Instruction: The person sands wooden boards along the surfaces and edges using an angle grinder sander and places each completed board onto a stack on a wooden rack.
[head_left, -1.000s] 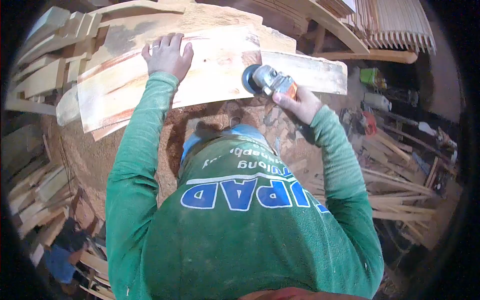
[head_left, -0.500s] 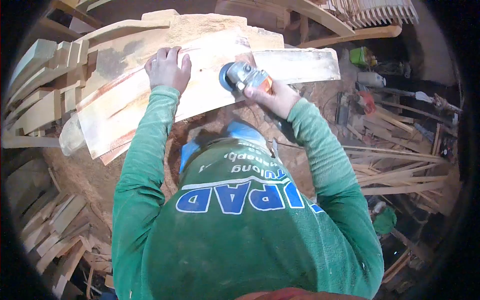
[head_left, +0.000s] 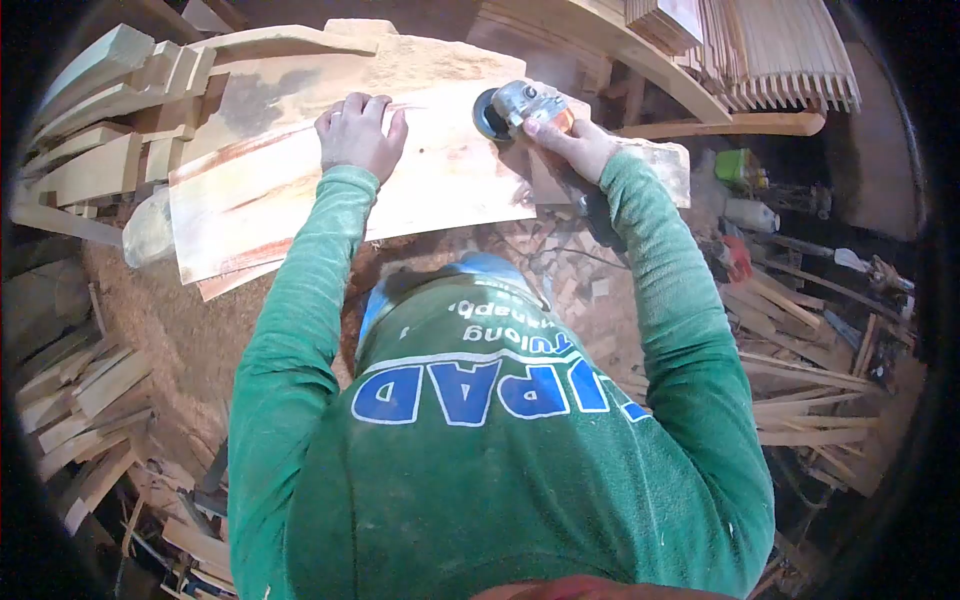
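Observation:
A wide, pale wooden board (head_left: 450,175) with reddish streaks lies across a rough wooden work surface (head_left: 420,62). My left hand (head_left: 362,137) rests on the board's upper left part, fingers apart, and a ring shows on one finger. My right hand (head_left: 580,148) is wrapped round an angle grinder (head_left: 530,103) with an orange body. The grinder's round dark disc is at the board's upper right edge; whether it touches the wood I cannot tell. Another board (head_left: 668,172) sticks out to the right, beneath my right forearm.
Cut curved wood pieces (head_left: 95,170) are stacked at the left. Slatted wooden parts (head_left: 770,50) stand at the upper right. Long thin offcuts (head_left: 810,400) lie in a heap on the right, below a green container (head_left: 735,166). Wood scraps litter the floor.
The grinder in my right hand has moved up and right along the board since half a second ago. The board's right end has swung lower. My left hand stays on the board.

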